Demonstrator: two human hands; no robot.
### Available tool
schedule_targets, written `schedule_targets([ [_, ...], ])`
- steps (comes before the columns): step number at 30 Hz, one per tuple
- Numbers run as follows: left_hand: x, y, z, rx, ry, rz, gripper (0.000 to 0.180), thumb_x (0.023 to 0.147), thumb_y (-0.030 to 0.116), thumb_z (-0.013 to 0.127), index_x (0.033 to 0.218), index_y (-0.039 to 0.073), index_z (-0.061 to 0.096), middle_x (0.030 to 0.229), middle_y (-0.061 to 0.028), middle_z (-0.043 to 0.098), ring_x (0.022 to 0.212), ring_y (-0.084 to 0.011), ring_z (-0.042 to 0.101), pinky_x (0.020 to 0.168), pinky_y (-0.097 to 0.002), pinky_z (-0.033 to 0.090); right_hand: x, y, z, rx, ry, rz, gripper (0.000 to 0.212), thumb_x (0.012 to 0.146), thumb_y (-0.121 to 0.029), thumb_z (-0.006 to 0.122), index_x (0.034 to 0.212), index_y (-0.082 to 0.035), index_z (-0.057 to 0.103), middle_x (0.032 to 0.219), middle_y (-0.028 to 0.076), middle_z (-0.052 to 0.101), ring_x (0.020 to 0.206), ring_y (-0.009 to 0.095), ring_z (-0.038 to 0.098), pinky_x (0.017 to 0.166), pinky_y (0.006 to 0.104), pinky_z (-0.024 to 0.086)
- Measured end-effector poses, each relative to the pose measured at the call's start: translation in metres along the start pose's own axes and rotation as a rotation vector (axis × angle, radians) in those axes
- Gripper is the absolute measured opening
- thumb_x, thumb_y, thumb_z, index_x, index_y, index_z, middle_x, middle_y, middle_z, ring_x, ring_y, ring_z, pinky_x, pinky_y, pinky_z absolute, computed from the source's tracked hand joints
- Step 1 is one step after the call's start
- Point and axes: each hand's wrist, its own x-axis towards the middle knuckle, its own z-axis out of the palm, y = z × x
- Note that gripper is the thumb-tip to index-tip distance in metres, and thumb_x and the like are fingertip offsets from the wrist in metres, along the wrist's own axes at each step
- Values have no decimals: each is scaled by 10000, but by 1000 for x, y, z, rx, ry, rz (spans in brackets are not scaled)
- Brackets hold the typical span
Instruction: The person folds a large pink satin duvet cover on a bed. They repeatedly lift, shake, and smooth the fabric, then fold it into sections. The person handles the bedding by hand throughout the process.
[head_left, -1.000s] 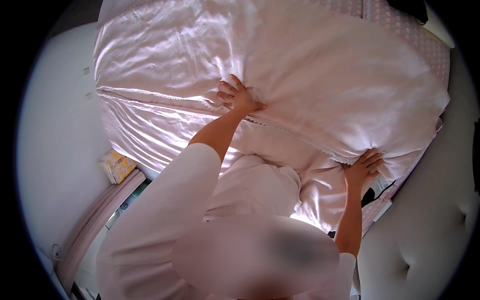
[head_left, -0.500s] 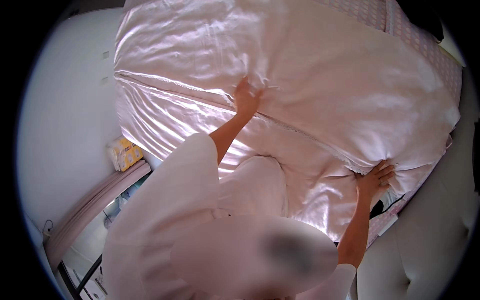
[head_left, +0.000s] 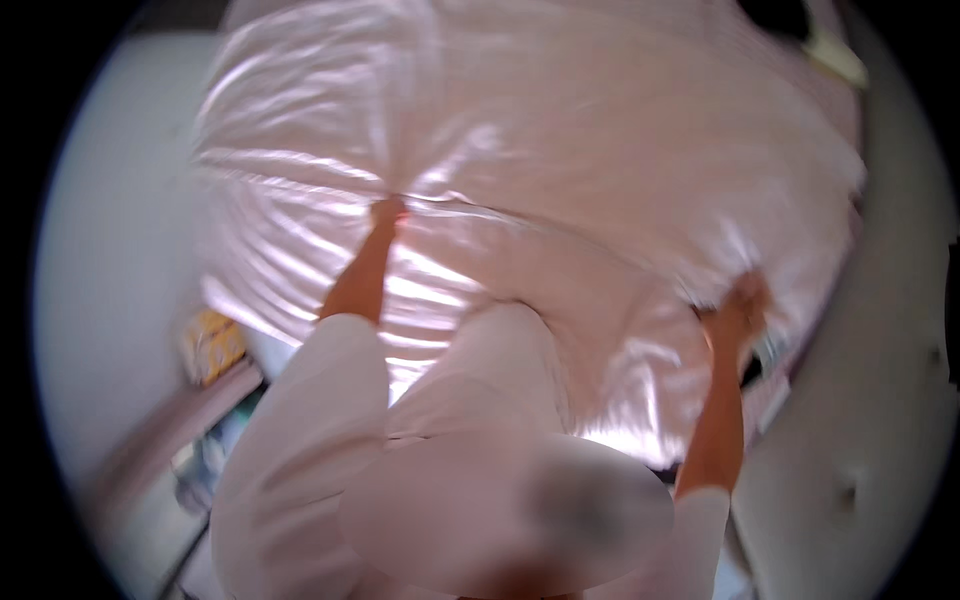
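A shiny pale pink duvet (head_left: 600, 130) covers most of the bed, with a lace-edged seam running across it. At the seam, left of the middle, my left hand (head_left: 389, 211) is closed on the fabric, and creases fan out from it. My right hand (head_left: 740, 302) rests on the duvet near its right side, at the seam's lower end. Motion smears its fingers, so their grip is unclear. My knee, in pale clothing (head_left: 505, 350), is against the near part of the duvet.
A yellow-and-white package (head_left: 212, 345) sits at the left beside a pinkish curtain-like cloth (head_left: 170, 425). A padded light grey headboard-like panel (head_left: 850, 430) runs along the right. Near my right wrist lies a small dark object (head_left: 752, 370). Another dark item (head_left: 778, 15) is at the top right.
My left hand has moved left along the seam and its fingers have closed on the duvet. My right hand has shifted slightly up. The whole view has shifted and blurred.
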Motion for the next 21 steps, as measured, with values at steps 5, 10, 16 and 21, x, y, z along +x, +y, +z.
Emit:
schedule_targets([
  [5, -35, -57, 15, -876, 88, 90, 200, 744, 205, 558, 661, 126, 393, 473, 17, 309, 364, -87, 322, 304, -231, 248, -40, 8, 7, 437, 264, 48, 911, 591, -342, 698, 1318, -153, 183, 1350, 127, 213, 1253, 272, 179, 893, 572, 202],
  [10, -139, -94, 54, -498, -160, 53, 167, 765, 219, 562, 772, 90, 456, 524, -4, 411, 406, -103, 394, 324, -232, 304, -171, 73, 48, 733, 338, 225, 755, 650, -270, 664, 1269, -76, 277, 1296, 132, 312, 1211, 289, 250, 901, 450, 207],
  [16, -287, -206, 73, -390, -363, -220, 338, 775, 220, 539, 1062, 85, 420, 916, -86, 467, 634, -176, 483, 493, -303, 391, -305, 99, 92, 720, 275, 399, 547, 662, -271, 668, 1123, -76, 447, 1099, 121, 489, 1023, 304, 440, 824, 448, 336],
  [21, -343, -257, 74, -406, -290, -287, 390, 781, 269, 524, 1104, 74, 428, 1019, -64, 452, 796, -237, 502, 617, -349, 405, -321, 104, 97, 836, 174, 490, 536, 646, -298, 680, 1098, -107, 465, 1062, 105, 517, 983, 296, 480, 773, 509, 355],
])
